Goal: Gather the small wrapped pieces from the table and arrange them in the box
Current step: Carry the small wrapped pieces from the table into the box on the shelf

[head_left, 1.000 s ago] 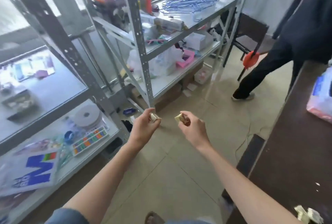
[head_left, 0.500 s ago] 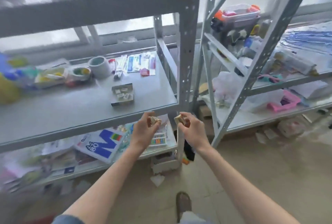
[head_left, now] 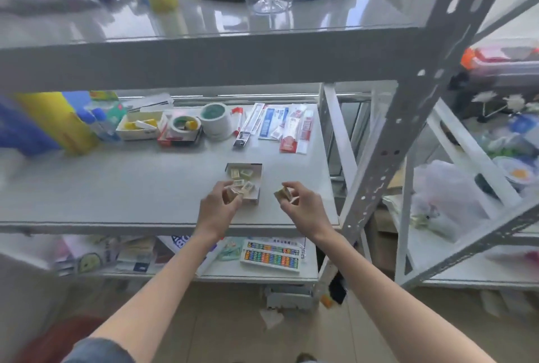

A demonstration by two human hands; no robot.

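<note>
A small open cardboard box (head_left: 257, 171) lies on the grey middle shelf (head_left: 131, 187), with several small wrapped pieces (head_left: 242, 177) inside it. My left hand (head_left: 217, 209) is at the box's near left corner, fingers pinched on a tan wrapped piece (head_left: 231, 194). My right hand (head_left: 302, 206) hovers just right of the box, holding another wrapped piece (head_left: 282, 193) between thumb and fingers. Both hands are above the shelf's front part.
Behind the box lie sachets and packets (head_left: 287, 129), tape rolls (head_left: 214, 120), a white tray (head_left: 140, 128) and yellow and blue bottles (head_left: 67, 123). A perforated metal upright (head_left: 408, 117) stands right of my right hand. The shelf below holds an abacus set (head_left: 272, 254).
The view swung from the floor and far racks to this shelf. Both hands, each still holding a piece, have come up over the shelf to the box.
</note>
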